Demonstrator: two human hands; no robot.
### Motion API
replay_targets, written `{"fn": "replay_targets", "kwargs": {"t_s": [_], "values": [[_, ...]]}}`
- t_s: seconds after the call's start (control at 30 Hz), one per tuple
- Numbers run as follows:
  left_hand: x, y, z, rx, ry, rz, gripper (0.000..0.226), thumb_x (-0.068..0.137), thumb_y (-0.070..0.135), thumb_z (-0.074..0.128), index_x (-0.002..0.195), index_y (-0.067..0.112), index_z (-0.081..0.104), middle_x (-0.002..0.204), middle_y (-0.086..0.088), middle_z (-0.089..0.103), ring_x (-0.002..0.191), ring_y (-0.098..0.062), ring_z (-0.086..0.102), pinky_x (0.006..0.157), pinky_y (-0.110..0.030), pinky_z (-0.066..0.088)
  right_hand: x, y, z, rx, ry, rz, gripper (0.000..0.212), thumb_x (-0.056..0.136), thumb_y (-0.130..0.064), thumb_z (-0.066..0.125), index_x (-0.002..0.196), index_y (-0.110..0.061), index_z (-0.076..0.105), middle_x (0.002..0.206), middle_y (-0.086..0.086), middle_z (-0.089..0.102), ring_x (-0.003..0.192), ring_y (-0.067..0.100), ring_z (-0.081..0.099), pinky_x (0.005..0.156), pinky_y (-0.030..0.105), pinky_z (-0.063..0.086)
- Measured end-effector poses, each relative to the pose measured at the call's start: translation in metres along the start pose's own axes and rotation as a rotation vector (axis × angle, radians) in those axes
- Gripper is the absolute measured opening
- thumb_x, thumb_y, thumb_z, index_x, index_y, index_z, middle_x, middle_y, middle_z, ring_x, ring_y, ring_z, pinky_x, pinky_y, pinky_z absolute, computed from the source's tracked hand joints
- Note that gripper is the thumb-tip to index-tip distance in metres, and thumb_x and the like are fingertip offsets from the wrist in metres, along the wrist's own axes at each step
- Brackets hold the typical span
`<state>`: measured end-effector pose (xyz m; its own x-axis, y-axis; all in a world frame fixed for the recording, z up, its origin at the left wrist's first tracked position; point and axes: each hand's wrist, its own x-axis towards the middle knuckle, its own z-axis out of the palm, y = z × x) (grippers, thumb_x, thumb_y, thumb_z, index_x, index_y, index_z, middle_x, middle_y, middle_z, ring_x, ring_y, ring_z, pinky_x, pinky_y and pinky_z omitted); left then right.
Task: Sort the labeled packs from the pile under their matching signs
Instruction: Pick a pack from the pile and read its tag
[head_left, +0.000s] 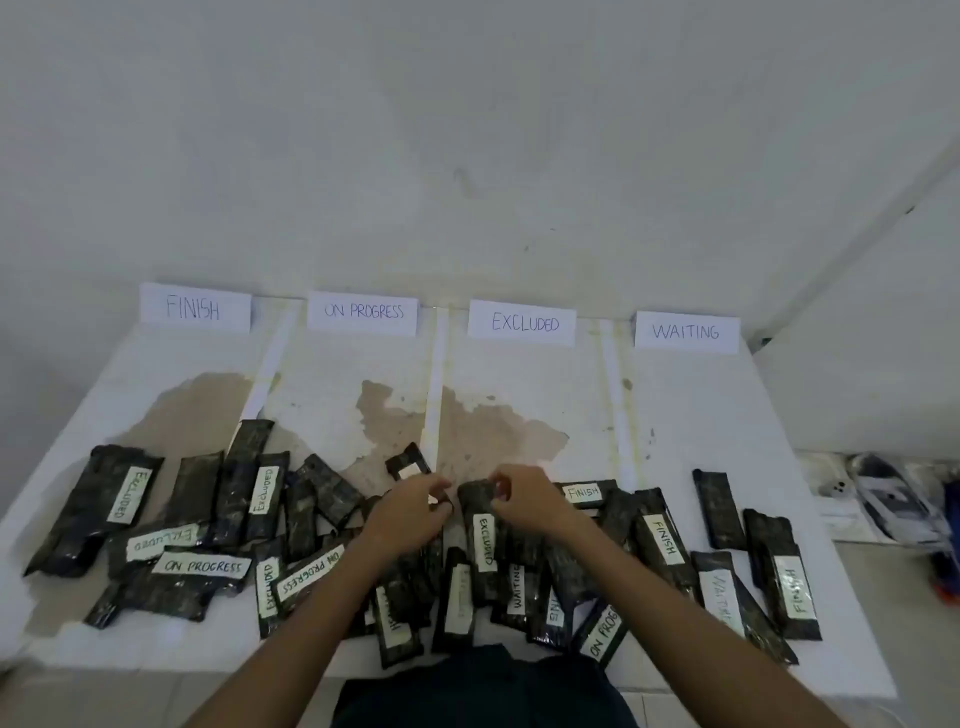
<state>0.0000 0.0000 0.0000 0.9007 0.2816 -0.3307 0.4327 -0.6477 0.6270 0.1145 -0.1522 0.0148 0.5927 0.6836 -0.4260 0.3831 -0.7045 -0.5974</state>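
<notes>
Step in hand: a pick from the pile. One EXCLUDED pack is being taken up. Sorting is judged barely begun, as the packs are heaped along the near edge of the worktop.

Right hand: the fingers are curled over the far end of the EXCLUDED pack, which is gripped there.

Left hand: the fingers are curled just beside that same end. Something dark appears to be pinched, but whether it is a pack cannot be told.

Pack position: it lies mid-pile, lengthwise on top of other packs and label up, directly before the person.

Next move: the pack is to be lifted free without neighbours being dragged along. It is then to be carried forward and laid under the EXCLUDED sign, between the ON PROGRESS sign and the WAITING sign.
</notes>
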Motion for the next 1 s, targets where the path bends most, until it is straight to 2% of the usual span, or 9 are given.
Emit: {"fn": "replay_targets", "kwargs": {"t_s": [0.13,0.23,0.33,0.43,0.5,0.6,0.73,0.83,1.0], "values": [[-0.005,-0.018,0.027,0.175,0.069,0.023,0.043,0.085,0.023,0.055,0.128,0.016,0.050,0.129,-0.005,0.051,0.121,-0.026,0.044,0.094,-0.035,0.043,0.001,0.001,0.044,-0.084,-0.088,0.159,0.039,0.085,-0.028,0.058,0.114,-0.004,0.047,0.118,0.016,0.046,0.110,0.032,0.046,0.092,0.038,0.044],[-0.003,-0.033,0.042,0.262,0.119,0.046,0.050,0.080,0.021,0.060,0.128,0.011,0.051,0.132,-0.014,0.050,0.125,-0.033,0.043,0.098,-0.042,0.043,0.007,0.003,0.068,-0.211,-0.011,0.239,0.060,0.086,-0.044,0.055,0.129,-0.006,0.036,0.132,0.018,0.036,0.118,0.035,0.039,0.095,0.040,0.041],[-0.001,-0.043,0.051,0.334,0.117,0.034,0.055,0.076,0.021,0.066,0.128,0.008,0.051,0.132,-0.019,0.051,0.124,-0.038,0.046,0.099,-0.047,0.043,0.007,-0.001,0.082,-0.310,-0.008,0.297,0.076,0.087,-0.047,0.054,0.141,-0.007,0.020,0.136,0.021,0.036,0.120,0.037,0.040,0.094,0.040,0.042],[0.000,-0.046,0.054,0.365,0.092,0.030,0.061,0.067,0.018,0.073,0.123,0.007,0.055,0.125,-0.021,0.056,0.116,-0.038,0.054,0.092,-0.047,0.047,0.007,0.000,0.091,-0.332,-0.008,0.325,0.085,0.087,-0.045,0.056,0.147,-0.007,0.008,0.139,0.023,0.036,0.122,0.037,0.040,0.096,0.040,0.040],[0.001,-0.046,0.054,0.359,0.104,0.029,0.061,0.066,0.017,0.074,0.123,0.007,0.055,0.123,-0.021,0.056,0.114,-0.039,0.055,0.091,-0.048,0.048,0.007,0.001,0.090,-0.309,0.010,0.330,0.085,0.086,-0.047,0.056,0.146,-0.009,0.010,0.136,0.022,0.039,0.120,0.036,0.042,0.095,0.040,0.040],[0.007,-0.041,0.047,0.318,0.127,0.035,0.058,0.075,0.019,0.065,0.130,0.009,0.048,0.132,-0.019,0.049,0.125,-0.037,0.044,0.100,-0.049,0.039,0.009,-0.001,0.081,-0.206,0.070,0.313,0.077,0.083,-0.054,0.052,0.141,-0.014,0.022,0.129,0.018,0.045,0.114,0.034,0.046,0.090,0.040,0.043],[0.032,-0.029,0.030,0.237,0.177,0.027,0.056,0.084,0.023,0.057,0.137,0.012,0.040,0.141,-0.013,0.040,0.133,-0.032,0.032,0.108,-0.044,0.031,0.022,-0.004,0.045,0.002,0.064,0.324,0.070,0.077,-0.049,0.060,0.132,-0.015,0.033,0.119,0.012,0.050,0.107,0.031,0.052,0.084,0.039,0.049],[0.061,-0.018,0.016,0.223,0.200,0.056,0.056,0.085,0.022,0.056,0.137,0.012,0.040,0.141,-0.013,0.041,0.130,-0.032,0.036,0.105,-0.044,0.034,0.039,0.005,0.006,-0.013,0.085,0.280,0.065,0.074,-0.044,0.064,0.127,-0.016,0.039,0.113,0.009,0.052,0.101,0.028,0.055,0.084,0.041,0.051],[0.119,0.000,0.005,0.253,0.137,0.090,0.060,0.080,0.017,0.056,0.137,0.011,0.038,0.140,-0.013,0.040,0.129,-0.031,0.035,0.105,-0.041,0.033,0.081,0.043,-0.059,-0.182,0.135,0.237,0.063,0.074,-0.029,0.070,0.130,-0.018,0.043,0.124,0.008,0.049,0.109,0.031,0.049,0.089,0.044,0.046]]}}
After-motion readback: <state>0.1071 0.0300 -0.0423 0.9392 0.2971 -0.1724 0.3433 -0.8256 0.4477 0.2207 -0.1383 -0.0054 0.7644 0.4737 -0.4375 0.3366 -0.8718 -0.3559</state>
